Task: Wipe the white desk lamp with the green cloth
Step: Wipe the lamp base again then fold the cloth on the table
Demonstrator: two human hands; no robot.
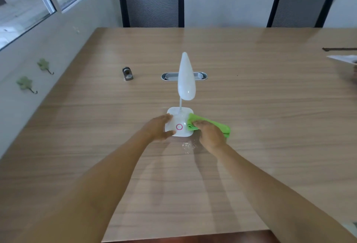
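The white desk lamp (186,80) stands upright on the wooden table (251,107), its teardrop head on a thin neck above a square base with a pink ring. My left hand (159,127) grips the base's left edge, thumb at the front and fingers along the side. My right hand (211,136) holds the folded green cloth (210,124), which lies pressed on the right side of the base and trails off to the right onto the table.
A small metal object (127,73) stands at the left behind the lamp. A metal cable slot (201,76) is set in the table behind the lamp head. Two black mesh chairs (151,5) stand at the far edge. Papers (343,58) lie at the right edge.
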